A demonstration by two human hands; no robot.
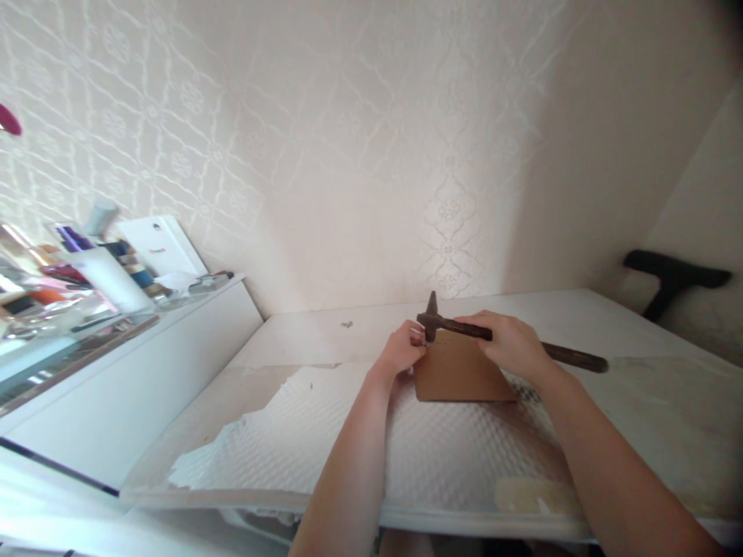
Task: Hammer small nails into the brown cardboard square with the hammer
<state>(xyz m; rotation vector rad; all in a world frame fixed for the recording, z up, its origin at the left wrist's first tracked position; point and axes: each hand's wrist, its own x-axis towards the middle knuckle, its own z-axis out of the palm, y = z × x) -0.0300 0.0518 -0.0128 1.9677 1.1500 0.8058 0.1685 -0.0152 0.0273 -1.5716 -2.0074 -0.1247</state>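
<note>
The step in hand appears to be light hammering at the far-left part of the brown board (461, 377), which lies on the desk (307, 333) between the two grips; a next tap would call for steadying that corner and keeping fingertips clear. The right hand (511, 344) is closed round the handle of the hammer (461, 328), its head just beside the left hand (402, 350), whose bent fingers may pinch something small, though blur leaves that grip uncertain. Both forearms reach forward, converging.
</note>
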